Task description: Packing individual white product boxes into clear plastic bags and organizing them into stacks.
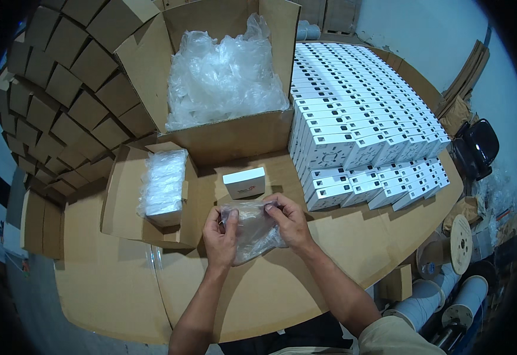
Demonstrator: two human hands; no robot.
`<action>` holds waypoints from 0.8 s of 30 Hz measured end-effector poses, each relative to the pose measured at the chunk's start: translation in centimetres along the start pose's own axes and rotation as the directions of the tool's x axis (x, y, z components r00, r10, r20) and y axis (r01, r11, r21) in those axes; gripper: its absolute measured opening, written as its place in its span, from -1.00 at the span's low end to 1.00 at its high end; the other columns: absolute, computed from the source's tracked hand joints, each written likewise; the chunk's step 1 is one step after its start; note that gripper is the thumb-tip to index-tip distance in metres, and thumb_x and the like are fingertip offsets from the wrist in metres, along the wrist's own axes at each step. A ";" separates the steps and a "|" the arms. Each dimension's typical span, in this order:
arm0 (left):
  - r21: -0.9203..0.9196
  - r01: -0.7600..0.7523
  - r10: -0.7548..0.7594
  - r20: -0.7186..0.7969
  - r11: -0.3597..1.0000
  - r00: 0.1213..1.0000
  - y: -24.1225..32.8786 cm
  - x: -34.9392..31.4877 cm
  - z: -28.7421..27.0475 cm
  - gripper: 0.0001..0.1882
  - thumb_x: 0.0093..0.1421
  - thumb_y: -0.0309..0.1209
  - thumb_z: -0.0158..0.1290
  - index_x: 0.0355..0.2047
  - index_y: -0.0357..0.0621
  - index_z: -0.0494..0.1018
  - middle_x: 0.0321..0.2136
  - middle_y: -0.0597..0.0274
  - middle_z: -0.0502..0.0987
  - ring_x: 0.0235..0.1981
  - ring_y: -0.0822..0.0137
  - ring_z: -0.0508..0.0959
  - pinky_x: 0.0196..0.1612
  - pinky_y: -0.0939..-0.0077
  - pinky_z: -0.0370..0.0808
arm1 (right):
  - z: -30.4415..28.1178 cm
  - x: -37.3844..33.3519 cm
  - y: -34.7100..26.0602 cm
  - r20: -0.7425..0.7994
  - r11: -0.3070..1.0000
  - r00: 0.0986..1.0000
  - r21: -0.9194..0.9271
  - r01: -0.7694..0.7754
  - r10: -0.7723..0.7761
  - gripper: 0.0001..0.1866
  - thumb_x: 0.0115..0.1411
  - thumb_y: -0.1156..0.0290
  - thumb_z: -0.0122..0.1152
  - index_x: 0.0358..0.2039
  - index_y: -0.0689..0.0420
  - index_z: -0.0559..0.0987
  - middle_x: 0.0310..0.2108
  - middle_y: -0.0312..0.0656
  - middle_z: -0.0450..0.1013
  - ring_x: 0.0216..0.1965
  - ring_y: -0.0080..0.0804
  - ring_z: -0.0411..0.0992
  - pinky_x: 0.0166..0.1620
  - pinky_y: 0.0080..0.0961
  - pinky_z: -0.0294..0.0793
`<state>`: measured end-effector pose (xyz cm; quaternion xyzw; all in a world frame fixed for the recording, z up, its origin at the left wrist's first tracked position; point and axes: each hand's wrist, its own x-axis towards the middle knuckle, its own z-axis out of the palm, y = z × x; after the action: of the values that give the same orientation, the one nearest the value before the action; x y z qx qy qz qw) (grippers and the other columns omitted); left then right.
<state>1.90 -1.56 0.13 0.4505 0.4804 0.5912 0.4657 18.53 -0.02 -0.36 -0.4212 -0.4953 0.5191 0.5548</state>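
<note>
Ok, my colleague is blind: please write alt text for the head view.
A person's left hand and right hand hold a clear plastic bag at a tan tabletop. A small white rectangular box stands beyond, with a small open brown cardboard carton left, a larger brown cardboard carton behind, and stacked white boxes right.

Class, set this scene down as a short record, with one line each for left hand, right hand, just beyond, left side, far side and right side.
Left hand: hand pinching a clear plastic bag at its left
Right hand: hand pinching the same bag at its right
Just beyond: single white box
Left side: open carton holding plastic-wrapped items
Far side: larger open carton of crumpled clear plastic
Right side: stacked rows of white boxes
</note>
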 end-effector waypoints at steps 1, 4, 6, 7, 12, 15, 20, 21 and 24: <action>0.015 0.021 -0.021 0.026 1.000 0.999 -0.1 0.0 -0.1 -0.81 0.38 -0.31 0.09 -0.27 -0.16 0.39 -0.46 0.41 0.43 -0.45 0.65 0.39 -0.42 0.69 0.39 | 0.1 0.0 -0.1 -0.017 0.999 1.000 -0.045 0.011 -0.012 -0.84 0.38 0.39 0.10 -0.27 0.20 0.56 -0.46 -0.43 0.42 -0.39 -0.70 0.33 -0.30 -0.64 0.37; 0.097 -0.069 0.070 -0.015 0.993 0.997 -0.9 -0.1 0.1 -0.79 0.39 -0.30 0.07 -0.31 -0.16 0.36 -0.48 0.42 0.41 -0.47 0.61 0.38 -0.43 0.64 0.37 | 0.6 -0.1 0.3 -0.074 0.995 0.997 -0.098 -0.017 0.010 -0.81 0.40 0.36 0.09 -0.29 0.21 0.53 -0.48 -0.42 0.41 -0.41 -0.67 0.33 -0.32 -0.62 0.35; 0.148 -0.133 0.140 -0.038 0.980 0.989 -0.5 -0.4 0.6 -0.77 0.40 -0.30 0.05 -0.31 -0.17 0.35 -0.50 0.43 0.39 -0.49 0.60 0.36 -0.43 0.62 0.35 | 0.7 0.0 0.2 -0.123 0.986 0.992 -0.163 0.020 -0.041 -0.78 0.41 0.35 0.07 -0.31 0.23 0.51 -0.52 -0.33 0.41 -0.46 -0.59 0.34 -0.36 -0.57 0.35; 0.199 -0.194 0.209 -0.057 0.960 0.976 -0.3 -0.5 0.8 -0.76 0.41 -0.29 0.03 -0.32 -0.18 0.34 -0.52 0.43 0.37 -0.50 0.58 0.34 -0.44 0.60 0.34 | 0.7 0.0 0.1 -0.169 0.972 0.981 -0.230 0.054 -0.094 -0.75 0.42 0.33 0.05 -0.34 0.25 0.48 -0.56 -0.24 0.41 -0.51 -0.51 0.35 -0.39 -0.52 0.35; 0.289 -0.162 0.194 -0.084 0.944 0.977 -0.3 -0.7 0.6 -0.75 0.44 -0.27 -0.03 -0.31 -0.20 0.34 -0.57 0.44 0.30 -0.54 0.59 0.28 -0.48 0.60 0.28 | 2.3 -0.6 -0.9 -0.255 0.872 0.930 -0.475 0.118 -0.264 -0.68 0.47 0.31 -0.06 -0.39 0.26 0.41 -0.60 0.04 0.34 -0.62 -0.21 0.34 -0.48 -0.33 0.34; 0.314 -0.173 0.209 -0.083 0.934 0.974 0.2 -0.4 0.4 -0.74 0.45 -0.26 -0.05 -0.30 -0.20 0.34 -0.58 0.45 0.28 -0.57 0.59 0.25 -0.51 0.61 0.25 | 2.1 -0.4 -0.8 -0.281 0.870 0.922 -0.481 0.106 -0.267 -0.71 0.45 0.32 -0.02 -0.38 0.26 0.41 -0.60 0.06 0.37 -0.61 -0.21 0.40 -0.48 -0.34 0.37; 0.279 -0.156 0.193 -0.111 0.948 0.975 0.0 -0.4 -0.2 -0.74 0.47 -0.24 -0.08 -0.28 -0.19 0.33 -0.60 0.45 0.28 -0.57 0.61 0.27 -0.52 0.63 0.26 | 2.2 -0.4 -0.8 -0.300 0.973 0.948 -0.227 0.034 -0.103 -0.70 0.26 0.29 0.33 -0.31 0.27 0.47 -0.50 -0.09 0.57 -0.44 -0.47 0.55 -0.35 -0.49 0.51; 0.229 -0.139 0.165 -0.096 0.963 0.982 0.1 -0.4 -0.2 -0.75 0.47 -0.24 -0.08 -0.25 -0.19 0.33 -0.58 0.44 0.30 -0.56 0.61 0.29 -0.50 0.63 0.28 | 2.2 -0.4 -0.8 -0.215 0.983 0.973 -0.180 0.045 -0.084 -0.62 0.17 0.27 0.43 -0.24 0.30 0.49 -0.45 -0.14 0.60 -0.38 -0.52 0.55 -0.30 -0.52 0.53; 0.237 -0.175 0.199 -0.082 0.956 0.977 -0.1 -0.1 -0.5 -0.76 0.47 -0.25 -0.08 -0.19 -0.21 0.32 -0.55 0.39 0.36 -0.53 0.61 0.35 -0.48 0.65 0.32 | 2.1 -0.4 -0.1 -0.054 0.997 0.997 -0.066 0.049 -0.052 -0.49 0.06 0.24 0.55 -0.16 0.35 0.53 -0.40 -0.21 0.63 -0.30 -0.57 0.55 -0.23 -0.55 0.56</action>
<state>1.47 -1.72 -0.08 0.5128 0.5240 0.5964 0.3269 16.46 -0.53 0.05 -0.4407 -0.5067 0.4766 0.5674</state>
